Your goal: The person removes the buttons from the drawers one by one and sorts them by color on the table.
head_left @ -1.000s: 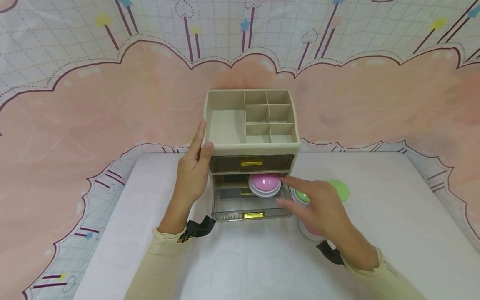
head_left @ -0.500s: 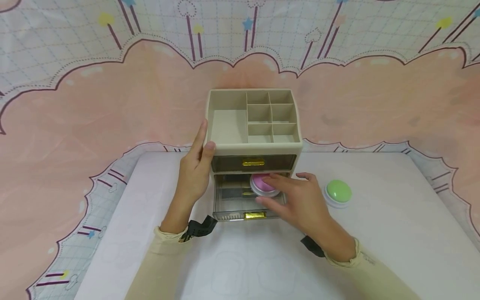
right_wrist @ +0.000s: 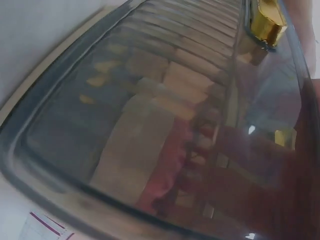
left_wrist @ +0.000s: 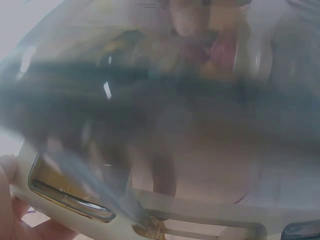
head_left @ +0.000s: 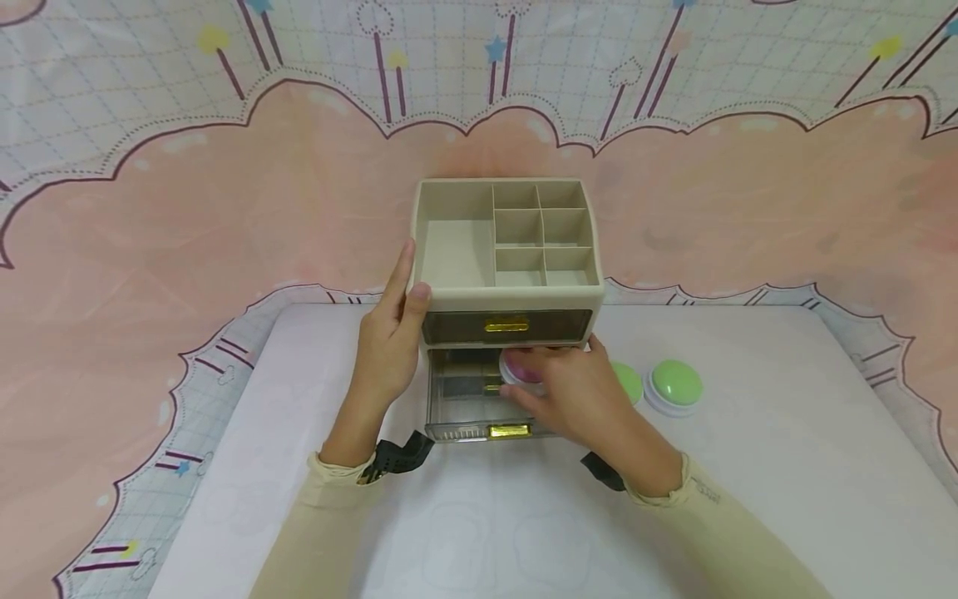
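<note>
In the head view a cream desktop organizer (head_left: 452, 254) stands at the back of the table, its lower see-through drawer (head_left: 460, 409) pulled out. My left hand (head_left: 385, 353) rests against the organizer's left side, fingers straight and thumb on the front edge. Inside the drawer, towards its right, sits a pink dome-topped round button (head_left: 522, 368) with a white base. My right hand (head_left: 587, 395) reaches over the drawer's right side and holds that button, index finger over the dome, thumb at the front; the hand hides part of it. Smoky drawer plastic (right_wrist: 140, 125) fills the right wrist view.
Two green dome-topped buttons, one (head_left: 677, 383) fully visible and one (head_left: 629, 382) partly behind my right hand, lie on the white table (head_left: 778, 466). The upper drawer (head_left: 456, 327) is closed. A patterned cloth (head_left: 224, 200) hangs behind.
My right hand has moved left and inward, from beside the pink button to round it. The left hand stays on the organizer, and the drawer has not moved.
</note>
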### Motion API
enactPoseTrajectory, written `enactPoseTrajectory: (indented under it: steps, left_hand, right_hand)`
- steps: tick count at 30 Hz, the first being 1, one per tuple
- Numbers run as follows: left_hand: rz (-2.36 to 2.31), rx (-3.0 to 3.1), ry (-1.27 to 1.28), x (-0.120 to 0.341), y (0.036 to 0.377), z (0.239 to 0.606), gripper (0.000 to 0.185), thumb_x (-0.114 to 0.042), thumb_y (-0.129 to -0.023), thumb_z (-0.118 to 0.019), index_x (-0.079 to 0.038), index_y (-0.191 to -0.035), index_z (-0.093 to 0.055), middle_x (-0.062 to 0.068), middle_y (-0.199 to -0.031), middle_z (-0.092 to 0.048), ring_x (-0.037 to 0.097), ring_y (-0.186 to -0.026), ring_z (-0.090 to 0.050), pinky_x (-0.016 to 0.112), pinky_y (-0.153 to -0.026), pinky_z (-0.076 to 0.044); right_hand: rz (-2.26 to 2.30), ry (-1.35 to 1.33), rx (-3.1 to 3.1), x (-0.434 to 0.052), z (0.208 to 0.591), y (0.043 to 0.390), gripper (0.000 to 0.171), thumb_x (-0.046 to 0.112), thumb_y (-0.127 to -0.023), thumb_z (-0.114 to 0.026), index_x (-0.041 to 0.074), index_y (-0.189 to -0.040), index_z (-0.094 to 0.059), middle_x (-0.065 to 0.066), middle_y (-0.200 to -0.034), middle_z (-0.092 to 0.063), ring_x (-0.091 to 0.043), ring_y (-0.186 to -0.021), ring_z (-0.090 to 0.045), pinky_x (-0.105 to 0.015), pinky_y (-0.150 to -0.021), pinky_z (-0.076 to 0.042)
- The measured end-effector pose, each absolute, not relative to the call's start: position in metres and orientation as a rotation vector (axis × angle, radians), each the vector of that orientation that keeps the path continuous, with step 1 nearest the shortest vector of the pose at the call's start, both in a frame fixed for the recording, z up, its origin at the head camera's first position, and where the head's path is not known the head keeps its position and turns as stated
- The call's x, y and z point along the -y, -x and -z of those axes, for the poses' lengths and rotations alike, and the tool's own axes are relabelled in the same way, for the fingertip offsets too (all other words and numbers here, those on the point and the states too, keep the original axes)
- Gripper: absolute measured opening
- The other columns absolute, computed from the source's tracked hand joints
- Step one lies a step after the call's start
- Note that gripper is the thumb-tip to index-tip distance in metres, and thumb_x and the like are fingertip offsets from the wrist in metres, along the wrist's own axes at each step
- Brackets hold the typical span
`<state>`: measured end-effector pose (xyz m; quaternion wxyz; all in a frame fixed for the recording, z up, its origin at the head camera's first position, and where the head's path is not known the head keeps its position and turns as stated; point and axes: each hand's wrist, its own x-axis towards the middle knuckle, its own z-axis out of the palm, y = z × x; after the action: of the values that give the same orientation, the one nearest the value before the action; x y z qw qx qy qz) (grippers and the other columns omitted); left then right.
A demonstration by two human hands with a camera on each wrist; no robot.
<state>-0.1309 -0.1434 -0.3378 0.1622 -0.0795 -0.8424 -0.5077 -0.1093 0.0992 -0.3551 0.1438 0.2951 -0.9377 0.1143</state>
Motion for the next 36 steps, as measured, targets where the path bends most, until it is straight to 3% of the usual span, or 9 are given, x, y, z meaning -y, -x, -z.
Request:
enactPoseTrajectory:
  steps: [5, 11, 14, 25, 36]
  left_hand:
    - [1.450, 2.405, 0.226, 0.1435, 0.1306, 0.3379, 0.061, -0.066, -0.103, -0.036, -0.048, -0.160, -0.022, -0.014, -0.165, -0.029, 0.017, -0.149, -0.039, 0.049, -0.120, -0.036]
    - [1.450, 2.403, 0.224, 0.1437, 0.1308, 0.3382, 0.060, -0.066, -0.103, -0.036, -0.049, -0.159, -0.023, -0.015, -0.165, -0.029, 0.018, -0.150, -0.037, 0.048, -0.121, -0.034]
    - [1.445, 2.404, 0.221, 0.1437, 0.1309, 0.3387, 0.059, -0.066, -0.104, -0.036, -0.049, -0.159, -0.023, -0.015, -0.165, -0.029, 0.018, -0.150, -0.037, 0.048, -0.121, -0.034]
    - [1.442, 2.399, 0.223, 0.1440, 0.1311, 0.3388, 0.061, -0.066, -0.103, -0.036, -0.047, -0.160, -0.024, -0.014, -0.165, -0.030, 0.018, -0.149, -0.039, 0.048, -0.120, -0.035]
    - [1.447, 2.393, 0.224, 0.1440, 0.1315, 0.3391, 0.060, -0.063, -0.104, -0.038, -0.045, -0.160, -0.024, -0.015, -0.165, -0.030, 0.017, -0.150, -0.037, 0.047, -0.121, -0.034]
  right_hand:
    - [-0.340, -0.918, 2.721, -0.0984, 0.3584, 0.1111, 0.037, 0.043, -0.092, -0.075, 0.023, -0.123, -0.076, 0.001, -0.123, -0.074, -0.025, -0.106, -0.071, -0.057, -0.099, -0.048]
    - [-0.430, -0.923, 2.727, -0.0990, 0.3617, 0.1145, 0.039, 0.041, -0.088, -0.080, 0.023, -0.123, -0.076, 0.001, -0.116, -0.077, -0.023, -0.091, -0.073, -0.046, -0.079, -0.056]
    - [-0.498, -0.911, 2.728, -0.0999, 0.3622, 0.1157, 0.044, 0.040, -0.082, -0.085, 0.023, -0.121, -0.077, 0.001, -0.113, -0.078, -0.019, -0.088, -0.072, -0.041, -0.076, -0.057]
    - [-0.703, -0.848, 2.899, -0.0988, 0.3590, 0.1180, 0.060, 0.028, -0.070, -0.097, 0.020, -0.125, -0.075, -0.003, -0.119, -0.074, -0.024, -0.105, -0.068, -0.041, -0.092, -0.059]
    - [-0.714, -0.853, 2.867, -0.0988, 0.3588, 0.1178, 0.057, 0.032, -0.070, -0.096, 0.019, -0.122, -0.077, -0.001, -0.116, -0.075, -0.020, -0.101, -0.066, -0.037, -0.087, -0.058]
